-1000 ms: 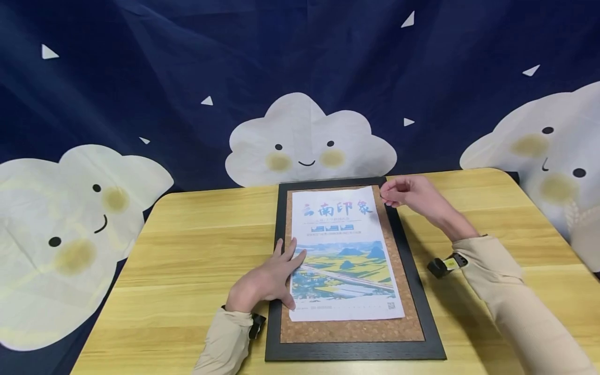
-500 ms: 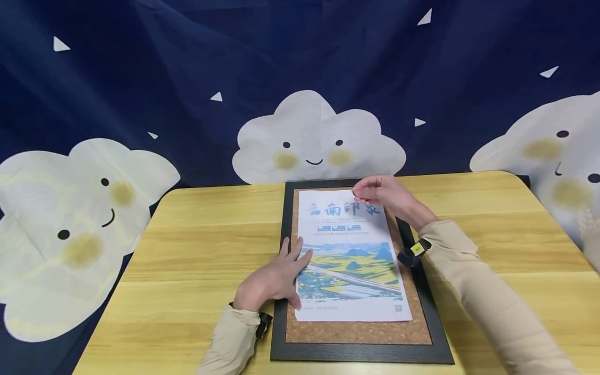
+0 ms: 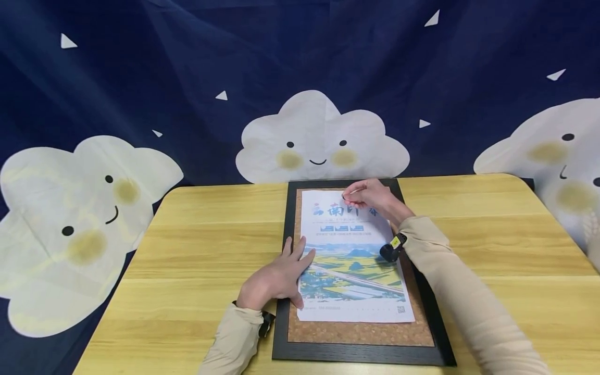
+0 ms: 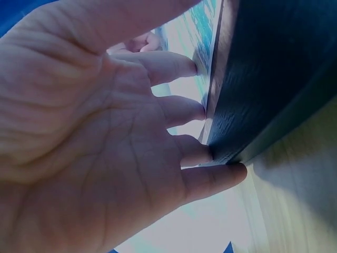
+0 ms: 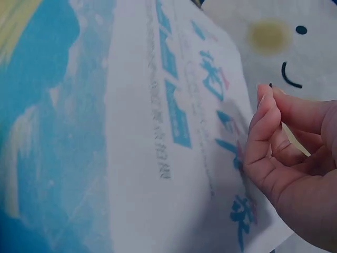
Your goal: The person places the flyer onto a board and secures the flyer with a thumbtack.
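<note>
A printed poster [image 3: 356,307] with a landscape picture and large brush-style characters lies on a cork board [image 3: 361,333] in a black frame [image 3: 365,353]. My left hand [image 3: 276,278] rests with spread fingers on the poster's lower left edge, across the frame's left side. In the left wrist view its fingertips [image 4: 197,108] reach the poster and the frame edge. Over the poster's top, my right hand [image 3: 372,198] pinches a small black pin-like piece [image 5: 270,85] between thumb and forefinger. Only its dark tip shows; the fingers hide the rest.
The framed board lies on a light wood-grain table [image 3: 211,234]. Behind the far table edge hangs a dark blue cloth [image 3: 197,52] printed with white clouds [image 3: 319,125]. Black wrist cameras [image 3: 392,249] are strapped to both wrists.
My right hand has moved left from the frame's upper right corner to over the poster's top middle, still pinching the black piece. My left hand stays on the poster's left edge.
</note>
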A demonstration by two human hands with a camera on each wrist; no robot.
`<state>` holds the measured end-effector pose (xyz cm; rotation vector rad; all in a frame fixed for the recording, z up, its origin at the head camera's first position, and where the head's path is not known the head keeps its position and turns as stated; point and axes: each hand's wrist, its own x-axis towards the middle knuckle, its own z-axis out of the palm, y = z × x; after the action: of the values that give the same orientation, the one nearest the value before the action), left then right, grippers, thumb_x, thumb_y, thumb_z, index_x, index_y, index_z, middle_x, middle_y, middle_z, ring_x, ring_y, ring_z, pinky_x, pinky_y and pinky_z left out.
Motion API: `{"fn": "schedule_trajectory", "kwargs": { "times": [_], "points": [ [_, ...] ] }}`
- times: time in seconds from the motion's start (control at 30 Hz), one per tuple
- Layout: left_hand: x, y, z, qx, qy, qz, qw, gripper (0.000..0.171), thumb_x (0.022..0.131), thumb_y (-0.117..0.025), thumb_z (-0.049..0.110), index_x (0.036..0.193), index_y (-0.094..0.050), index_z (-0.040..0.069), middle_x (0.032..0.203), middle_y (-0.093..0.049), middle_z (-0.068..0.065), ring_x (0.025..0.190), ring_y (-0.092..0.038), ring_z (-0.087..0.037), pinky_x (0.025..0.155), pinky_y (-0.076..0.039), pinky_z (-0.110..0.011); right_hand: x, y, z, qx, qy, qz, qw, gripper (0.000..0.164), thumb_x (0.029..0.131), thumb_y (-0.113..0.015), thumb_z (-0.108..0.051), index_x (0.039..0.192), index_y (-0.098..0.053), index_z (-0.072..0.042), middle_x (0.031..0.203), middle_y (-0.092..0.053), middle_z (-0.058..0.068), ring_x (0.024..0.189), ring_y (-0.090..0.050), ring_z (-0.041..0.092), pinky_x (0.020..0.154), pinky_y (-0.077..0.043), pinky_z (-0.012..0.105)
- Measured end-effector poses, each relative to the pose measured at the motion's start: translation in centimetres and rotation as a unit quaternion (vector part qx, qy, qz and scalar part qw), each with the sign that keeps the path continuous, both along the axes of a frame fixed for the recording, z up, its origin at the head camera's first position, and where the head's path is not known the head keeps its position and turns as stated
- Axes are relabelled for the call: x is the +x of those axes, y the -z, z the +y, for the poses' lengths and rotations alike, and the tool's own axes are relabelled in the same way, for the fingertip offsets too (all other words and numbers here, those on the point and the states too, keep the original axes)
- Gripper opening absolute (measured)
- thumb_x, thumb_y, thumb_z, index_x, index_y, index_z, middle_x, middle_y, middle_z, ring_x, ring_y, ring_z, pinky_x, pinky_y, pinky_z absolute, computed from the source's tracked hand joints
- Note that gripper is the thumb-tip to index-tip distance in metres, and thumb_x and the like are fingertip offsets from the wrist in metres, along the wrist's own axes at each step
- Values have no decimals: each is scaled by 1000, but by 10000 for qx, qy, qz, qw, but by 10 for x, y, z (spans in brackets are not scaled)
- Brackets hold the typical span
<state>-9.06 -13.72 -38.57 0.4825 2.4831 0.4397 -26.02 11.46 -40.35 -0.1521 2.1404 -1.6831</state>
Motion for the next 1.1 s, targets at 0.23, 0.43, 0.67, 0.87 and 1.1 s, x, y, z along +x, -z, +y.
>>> {"fn": "schedule_trajectory", "kwargs": {
  "times": [0.23, 0.43, 0.67, 0.87, 1.1],
  "points": [
    [0, 0, 2, -27, 29, 19, 10000, 112, 75, -95, 17, 165, -29, 13, 174, 1, -12, 157, 8, -39, 99, -52, -45, -4, 10, 0, 437, 154, -17, 9989, 20, 100, -68, -5, 112, -71, 10, 79, -73, 2, 67, -62, 11, 60, -48, 22],
    [-1, -1, 1, -37, 62, 56, 10000, 113, 73, -95, 18, 165, -29, 12, 174, 0, -13, 157, 7, -40, 100, -51, -46, -7, 12, -7, 883, 198, 37, 9959, 17, 97, -71, -5, 108, -74, 8, 75, -72, 3, 61, -61, 10, 57, -48, 20],
    [-1, 2, 1, -3, 67, 62, 10000, 113, 73, -95, 19, 165, -29, 11, 174, 0, -13, 157, 7, -40, 109, -45, -50, -1, 10, -15, 1085, 229, 172, 9937, 13, 96, -70, 1, 105, -74, 11, 75, -73, 5, 63, -65, 10, 60, -54, 20],
    [0, 3, 1, 55, 9, 75, 10000, 113, 72, -96, 18, 164, -30, 11, 174, 0, -13, 157, 7, -40, 108, -46, -50, 0, 10, -17, 1316, 355, 305, 9902, 16, 96, -73, -2, 105, -76, 10, 77, -74, 6, 65, -66, 11, 61, -55, 21],
    [0, 2, 1, 54, -24, 91, 9999, 113, 72, -96, 17, 164, -31, 11, 174, -1, -13, 157, 7, -40, 104, -49, -49, -3, 12, -20, 1331, 482, 237, 9896, 14, 95, -73, -2, 103, -76, 10, 72, -72, 3, 63, -64, 9, 58, -52, 19]
  ]
}}
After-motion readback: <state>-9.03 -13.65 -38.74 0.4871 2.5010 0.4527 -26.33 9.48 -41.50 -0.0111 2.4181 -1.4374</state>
